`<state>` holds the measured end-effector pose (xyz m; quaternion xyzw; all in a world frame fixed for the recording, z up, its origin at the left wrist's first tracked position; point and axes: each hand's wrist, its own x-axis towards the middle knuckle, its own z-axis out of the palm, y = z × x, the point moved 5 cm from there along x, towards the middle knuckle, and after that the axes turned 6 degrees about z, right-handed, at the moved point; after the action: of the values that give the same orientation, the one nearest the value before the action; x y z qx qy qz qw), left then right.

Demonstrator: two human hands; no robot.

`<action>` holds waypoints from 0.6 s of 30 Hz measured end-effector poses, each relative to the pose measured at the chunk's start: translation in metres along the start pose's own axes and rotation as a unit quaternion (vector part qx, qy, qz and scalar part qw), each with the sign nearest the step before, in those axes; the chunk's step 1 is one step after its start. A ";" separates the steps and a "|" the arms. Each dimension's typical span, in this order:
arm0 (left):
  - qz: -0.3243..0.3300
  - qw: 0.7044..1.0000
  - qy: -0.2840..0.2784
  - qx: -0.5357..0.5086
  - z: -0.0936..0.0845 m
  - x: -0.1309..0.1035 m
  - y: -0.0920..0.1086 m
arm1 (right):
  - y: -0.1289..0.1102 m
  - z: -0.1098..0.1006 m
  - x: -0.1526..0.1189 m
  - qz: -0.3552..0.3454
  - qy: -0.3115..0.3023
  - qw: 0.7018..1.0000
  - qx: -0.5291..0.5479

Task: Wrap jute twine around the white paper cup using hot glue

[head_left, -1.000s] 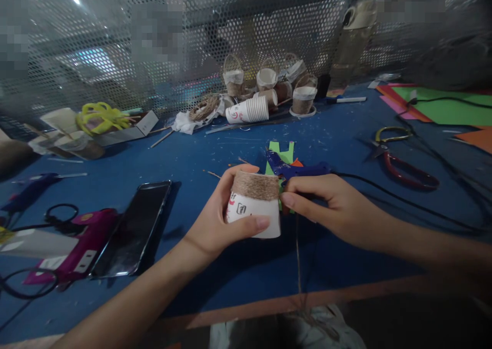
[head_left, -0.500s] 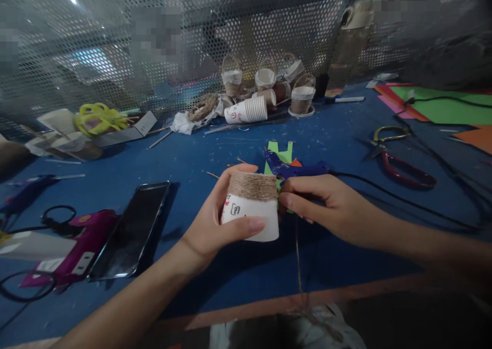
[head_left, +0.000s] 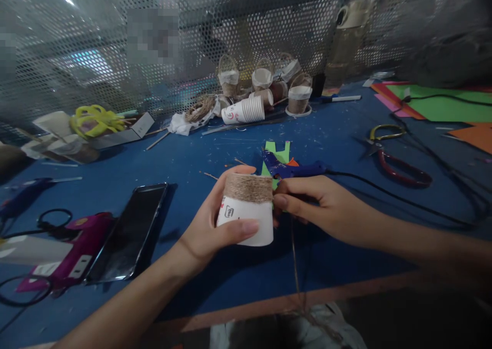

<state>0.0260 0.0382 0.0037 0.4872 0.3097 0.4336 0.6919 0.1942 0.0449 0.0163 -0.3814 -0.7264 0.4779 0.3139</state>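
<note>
A white paper cup (head_left: pixel 257 232) sits in my left hand (head_left: pixel 209 221), fingers behind it and thumb across its front. Brown twine (head_left: pixel 248 187) is wound in close rows around the cup's upper part. My right hand (head_left: pixel 315 200) pinches the twine at the cup's right side, and the loose strand (head_left: pixel 295 257) hangs down past the table edge. Just beyond my right hand lies a blue glue gun (head_left: pixel 303 169) on a piece of green paper (head_left: pixel 282 155).
On the left are a phone (head_left: pixel 128 231) and a magenta power strip (head_left: pixel 82 246). Red-and-yellow-handled pliers (head_left: pixel 400 167) rest at the right. Stacked paper cups (head_left: pixel 246 110) and small twine-covered baskets (head_left: pixel 300 100) stand at the back. Coloured paper (head_left: pixel 442 103) lies far right.
The cup and both hands have shifted slightly left and the cup has turned a little, its printed mark now farther left. My grip looks the same.
</note>
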 end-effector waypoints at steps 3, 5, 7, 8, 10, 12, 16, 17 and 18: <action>-0.005 1.000 -0.012 -0.004 0.000 -0.001 0.000 | 0.002 0.000 0.001 0.007 0.001 1.000 0.007; -0.012 1.000 -0.022 -0.003 -0.001 -0.002 -0.002 | 0.003 -0.001 0.001 0.008 0.008 1.000 0.000; -0.016 0.999 -0.028 0.008 -0.003 -0.002 -0.003 | 0.002 -0.001 0.001 0.002 0.020 1.000 -0.014; -0.015 0.999 -0.025 0.020 -0.004 -0.002 -0.004 | 0.001 -0.001 0.001 -0.003 0.027 0.999 -0.024; -0.010 0.999 -0.012 0.046 -0.006 -0.002 -0.004 | -0.001 -0.002 0.000 -0.015 0.044 0.998 -0.047; -0.011 0.998 0.006 0.067 -0.006 -0.002 -0.003 | -0.002 -0.003 -0.001 -0.021 0.059 0.996 -0.068; -0.024 0.995 0.028 0.088 -0.003 0.000 -0.001 | -0.001 -0.003 -0.002 -0.023 0.061 0.994 -0.087; -0.028 0.995 0.033 0.090 -0.004 0.001 -0.001 | -0.001 -0.003 -0.002 -0.025 0.060 0.994 -0.089; -0.031 0.995 0.038 0.092 -0.004 0.001 -0.001 | -0.001 -0.003 -0.001 -0.027 0.061 0.994 -0.092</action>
<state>0.0230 0.0408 0.0015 0.5221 0.3894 0.3993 0.6452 0.1970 0.0446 0.0186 -0.4174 -0.7567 0.3762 0.3342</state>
